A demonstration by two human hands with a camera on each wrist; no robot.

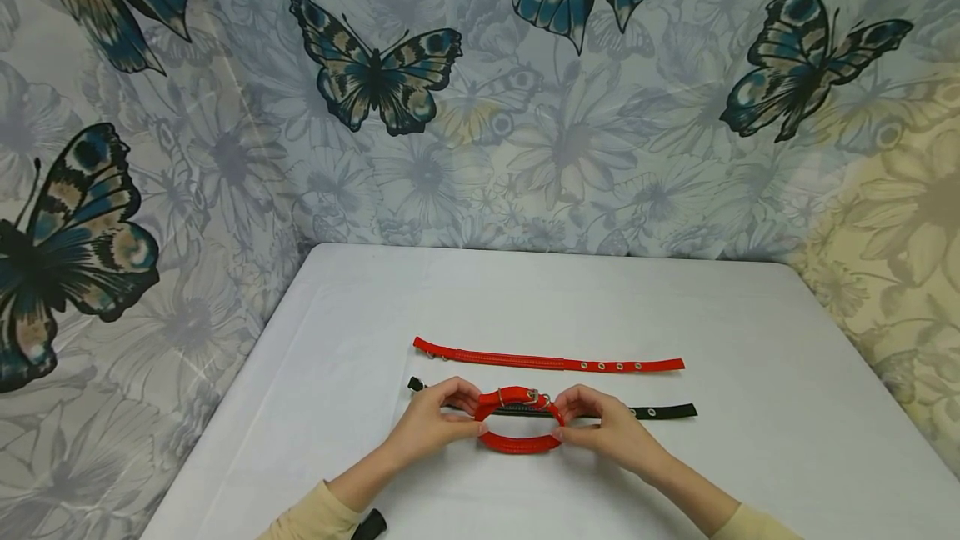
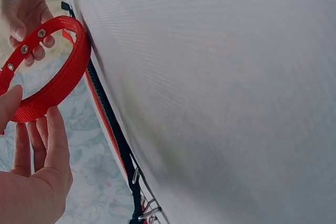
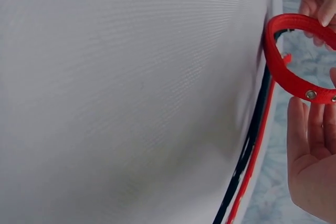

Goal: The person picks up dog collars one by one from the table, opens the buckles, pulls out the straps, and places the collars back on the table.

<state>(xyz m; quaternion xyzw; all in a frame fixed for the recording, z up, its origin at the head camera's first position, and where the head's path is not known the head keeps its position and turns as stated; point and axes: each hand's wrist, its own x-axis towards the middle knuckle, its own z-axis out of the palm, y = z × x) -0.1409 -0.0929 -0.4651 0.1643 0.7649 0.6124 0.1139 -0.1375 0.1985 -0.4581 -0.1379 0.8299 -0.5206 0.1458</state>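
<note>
A red collar (image 1: 519,445), fastened with a metal buckle (image 1: 533,396) into a loop, is held up between both hands. My left hand (image 1: 431,423) pinches its left side between thumb and fingers, and my right hand (image 1: 615,432) pinches the right side. Metal eyelets (image 2: 24,49) show along the band in the left wrist view. Behind the loop a black collar (image 1: 667,413) lies stretched out on the table, partly hidden by the hands. Farther back is another red collar (image 1: 510,358), laid flat and unbuckled, with eyelets toward its right end.
The collars lie on a white-covered table (image 1: 360,298). Beside the left sleeve (image 1: 318,515) a dark object (image 1: 370,525) shows only in part, its kind unclear. Butterfly-patterned cloth (image 1: 420,182) hangs behind the table and at its sides.
</note>
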